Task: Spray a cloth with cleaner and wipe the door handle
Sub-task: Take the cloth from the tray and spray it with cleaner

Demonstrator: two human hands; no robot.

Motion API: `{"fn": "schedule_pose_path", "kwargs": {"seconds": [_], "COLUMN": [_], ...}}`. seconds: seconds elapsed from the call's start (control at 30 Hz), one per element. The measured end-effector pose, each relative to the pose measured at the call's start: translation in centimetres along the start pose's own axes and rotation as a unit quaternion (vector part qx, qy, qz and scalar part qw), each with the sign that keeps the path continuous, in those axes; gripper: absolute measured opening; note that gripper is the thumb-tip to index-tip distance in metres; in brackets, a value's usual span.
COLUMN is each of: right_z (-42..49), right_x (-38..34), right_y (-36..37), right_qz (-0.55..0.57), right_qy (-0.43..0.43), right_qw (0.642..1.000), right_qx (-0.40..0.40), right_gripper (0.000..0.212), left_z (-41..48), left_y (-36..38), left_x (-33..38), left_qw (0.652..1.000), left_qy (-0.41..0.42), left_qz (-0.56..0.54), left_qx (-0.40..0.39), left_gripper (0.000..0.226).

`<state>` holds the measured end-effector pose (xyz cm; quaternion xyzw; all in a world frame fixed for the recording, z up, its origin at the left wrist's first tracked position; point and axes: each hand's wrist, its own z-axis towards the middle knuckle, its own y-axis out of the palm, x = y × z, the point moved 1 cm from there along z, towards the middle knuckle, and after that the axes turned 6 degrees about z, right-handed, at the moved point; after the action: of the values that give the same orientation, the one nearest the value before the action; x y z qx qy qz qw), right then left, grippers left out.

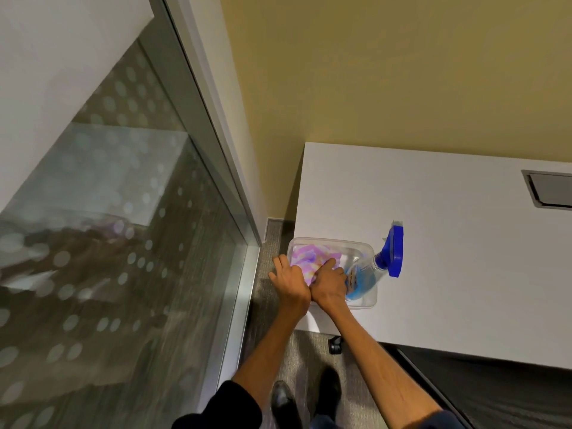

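A clear plastic bin [368, 247] stands on the near left corner of the white table [464, 274]. Inside it lie a pink and purple cloth [309, 258] and a spray bottle [363, 278] of blue liquid, whose blue trigger head [393, 252] leans out over the bin's right rim. My left hand [289, 280] rests at the bin's left rim with fingers apart, touching the cloth's edge. My right hand [329, 281] is down in the bin with its fingers closed on the cloth, right beside the bottle. No door handle is in view.
A glass panel [123, 243] with frosted dots and a metal frame [244, 274] fills the left side. A yellow wall [387, 72] rises behind the table. A grey cable hatch [549, 188] is set in the tabletop. A chair caster [335, 345] and my shoes [284, 400] are on the carpet.
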<state>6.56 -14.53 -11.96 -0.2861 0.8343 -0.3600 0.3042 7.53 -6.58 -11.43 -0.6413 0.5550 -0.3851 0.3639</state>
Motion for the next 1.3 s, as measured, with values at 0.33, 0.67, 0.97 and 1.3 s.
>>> {"fn": "schedule_pose_path", "kwargs": {"seconds": [0.33, 0.67, 0.97, 1.3], "right_z": [-2.5, -8.0, -14.1, -17.0], "right_x": [-0.6, -1.4, -2.0, -1.8], "right_y": [-1.9, -5.2, -11.9, -12.9], "right_qz": [0.029, 0.086, 0.215, 0.357], "right_qy": [-0.045, -0.126, -0.201, -0.220], "right_qw": [0.997, 0.977, 0.941, 0.904], "right_qx": [0.052, 0.151, 0.170, 0.088], "right_gripper": [0.064, 0.050, 0.056, 0.037], "left_z": [-0.9, -4.2, -6.6, -7.9], "left_y": [-1.3, -4.6, -10.6, -13.2], "left_x": [0.2, -2.0, -4.7, -5.3], "left_qw": [0.999, 0.980, 0.758, 0.704], "left_qy": [0.029, 0.015, 0.017, 0.104], "left_qz": [0.023, -0.181, -0.652, -0.689], "left_qx": [0.006, 0.079, -0.014, -0.139], "left_gripper": [0.046, 0.023, 0.024, 0.051]}}
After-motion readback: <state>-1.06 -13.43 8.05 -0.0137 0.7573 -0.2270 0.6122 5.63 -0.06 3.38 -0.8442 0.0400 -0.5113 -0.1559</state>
